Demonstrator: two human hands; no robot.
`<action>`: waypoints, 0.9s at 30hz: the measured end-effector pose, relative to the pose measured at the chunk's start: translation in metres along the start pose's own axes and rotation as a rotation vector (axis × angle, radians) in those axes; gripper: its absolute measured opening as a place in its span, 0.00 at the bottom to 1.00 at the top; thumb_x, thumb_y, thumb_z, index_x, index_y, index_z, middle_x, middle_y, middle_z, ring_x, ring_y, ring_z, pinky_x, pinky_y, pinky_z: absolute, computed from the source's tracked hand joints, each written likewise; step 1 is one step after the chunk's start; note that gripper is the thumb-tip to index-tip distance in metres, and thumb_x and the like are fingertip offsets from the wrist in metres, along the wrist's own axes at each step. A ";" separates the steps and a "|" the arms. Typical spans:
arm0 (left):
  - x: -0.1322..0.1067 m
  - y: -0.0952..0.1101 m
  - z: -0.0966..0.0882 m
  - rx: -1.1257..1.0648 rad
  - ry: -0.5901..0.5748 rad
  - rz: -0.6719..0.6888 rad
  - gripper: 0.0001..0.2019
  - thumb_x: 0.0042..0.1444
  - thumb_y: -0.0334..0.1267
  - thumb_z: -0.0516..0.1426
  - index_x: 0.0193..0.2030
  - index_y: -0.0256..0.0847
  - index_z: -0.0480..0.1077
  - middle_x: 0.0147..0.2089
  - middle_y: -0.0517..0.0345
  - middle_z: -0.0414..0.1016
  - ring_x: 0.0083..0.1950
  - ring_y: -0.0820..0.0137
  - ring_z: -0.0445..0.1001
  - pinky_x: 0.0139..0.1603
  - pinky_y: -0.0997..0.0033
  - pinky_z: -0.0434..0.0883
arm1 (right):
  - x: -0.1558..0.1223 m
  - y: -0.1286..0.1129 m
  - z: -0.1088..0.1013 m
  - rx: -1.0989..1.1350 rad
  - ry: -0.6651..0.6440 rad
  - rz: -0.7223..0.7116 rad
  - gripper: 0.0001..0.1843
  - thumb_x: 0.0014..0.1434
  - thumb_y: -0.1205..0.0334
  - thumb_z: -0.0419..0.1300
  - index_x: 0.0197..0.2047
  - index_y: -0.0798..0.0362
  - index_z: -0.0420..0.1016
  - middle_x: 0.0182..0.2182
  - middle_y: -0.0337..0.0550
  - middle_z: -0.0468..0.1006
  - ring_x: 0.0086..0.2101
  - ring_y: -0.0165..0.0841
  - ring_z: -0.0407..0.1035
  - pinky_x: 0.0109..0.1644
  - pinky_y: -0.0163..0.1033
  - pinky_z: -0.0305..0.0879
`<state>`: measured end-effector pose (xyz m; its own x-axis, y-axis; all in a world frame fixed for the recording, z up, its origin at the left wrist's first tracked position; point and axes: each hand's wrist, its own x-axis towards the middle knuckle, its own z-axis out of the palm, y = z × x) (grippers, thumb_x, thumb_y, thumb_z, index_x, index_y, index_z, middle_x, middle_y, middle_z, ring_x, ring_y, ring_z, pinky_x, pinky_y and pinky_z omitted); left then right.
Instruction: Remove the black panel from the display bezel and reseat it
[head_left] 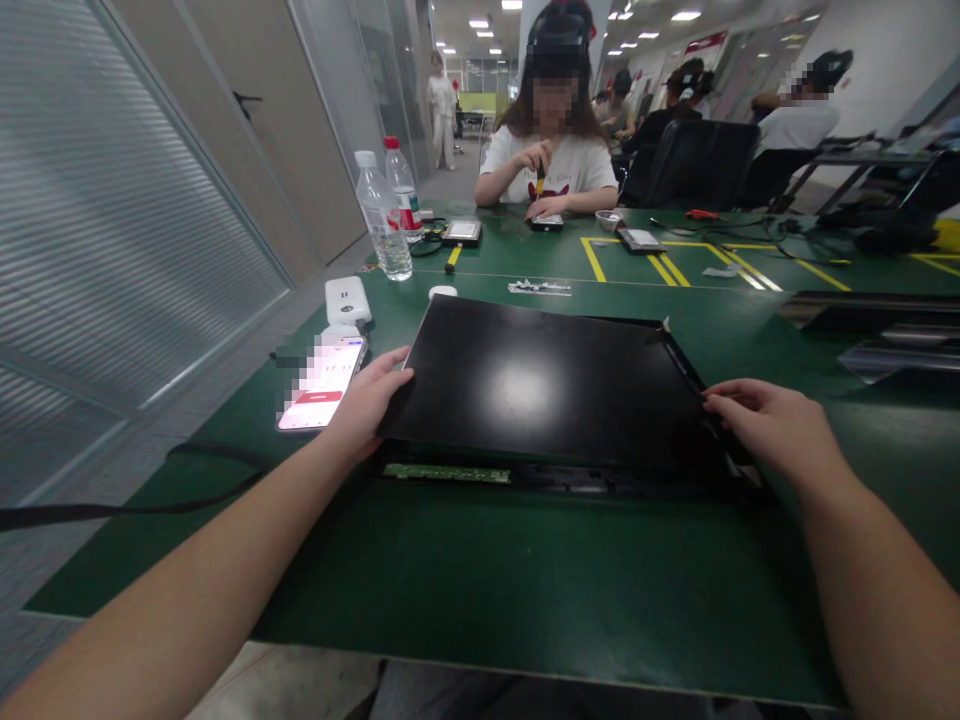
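A glossy black LCD panel [525,385] lies tilted in the middle of the table, its left side raised. Beneath and around it is a black frame [679,350], showing along the right and near sides. A green circuit board strip [446,473] shows below the panel's near edge. My left hand [375,395] grips the panel's left edge, thumb on top and fingers partly hidden. My right hand [772,425] is closed, thumb and fingers pinching at the frame's right edge. Whether it also touches the panel, I cannot tell.
Left of the panel lie a lit phone [322,385] and a white power bank [346,302]. Two water bottles [386,225] stand behind them. Across the green table [525,590], a co-worker [555,150] holds a screwdriver over a hard drive. Dark sheets [892,340] lie right.
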<state>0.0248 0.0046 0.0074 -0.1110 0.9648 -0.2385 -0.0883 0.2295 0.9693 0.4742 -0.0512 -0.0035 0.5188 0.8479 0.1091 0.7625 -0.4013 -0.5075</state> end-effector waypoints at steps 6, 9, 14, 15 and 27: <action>0.000 -0.002 -0.002 0.015 0.006 0.005 0.31 0.58 0.29 0.62 0.70 0.35 0.76 0.44 0.50 0.89 0.41 0.60 0.86 0.35 0.71 0.79 | 0.000 0.001 -0.001 0.007 0.005 0.004 0.18 0.47 0.45 0.62 0.34 0.45 0.86 0.27 0.46 0.83 0.33 0.46 0.77 0.45 0.50 0.71; 0.001 -0.003 -0.003 0.026 0.001 0.016 0.30 0.57 0.30 0.62 0.69 0.35 0.77 0.46 0.49 0.89 0.42 0.60 0.86 0.35 0.70 0.79 | 0.002 0.005 0.001 0.014 0.019 -0.017 0.17 0.47 0.45 0.62 0.34 0.45 0.86 0.27 0.46 0.84 0.33 0.46 0.77 0.45 0.49 0.71; 0.000 -0.002 -0.002 0.036 -0.003 0.026 0.30 0.56 0.30 0.62 0.68 0.36 0.77 0.48 0.49 0.89 0.43 0.59 0.86 0.36 0.69 0.79 | 0.003 0.005 0.001 0.015 0.010 0.007 0.17 0.47 0.45 0.62 0.34 0.45 0.86 0.27 0.46 0.84 0.34 0.46 0.77 0.45 0.50 0.71; -0.001 -0.001 -0.001 0.037 0.004 0.013 0.31 0.57 0.30 0.61 0.69 0.36 0.76 0.47 0.49 0.89 0.43 0.59 0.86 0.36 0.69 0.79 | 0.002 0.003 0.000 0.016 0.003 0.021 0.17 0.47 0.45 0.62 0.34 0.45 0.86 0.27 0.46 0.83 0.34 0.46 0.77 0.46 0.50 0.71; 0.003 -0.002 -0.004 0.029 -0.027 0.095 0.28 0.57 0.34 0.64 0.66 0.37 0.79 0.55 0.47 0.87 0.51 0.55 0.84 0.47 0.66 0.81 | 0.002 0.004 0.002 0.042 0.018 0.003 0.16 0.46 0.46 0.62 0.32 0.45 0.85 0.26 0.44 0.83 0.34 0.46 0.78 0.43 0.49 0.70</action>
<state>0.0204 0.0060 0.0043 -0.0912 0.9854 -0.1438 -0.0494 0.1398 0.9889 0.4778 -0.0501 -0.0067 0.5283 0.8402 0.1223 0.7439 -0.3887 -0.5437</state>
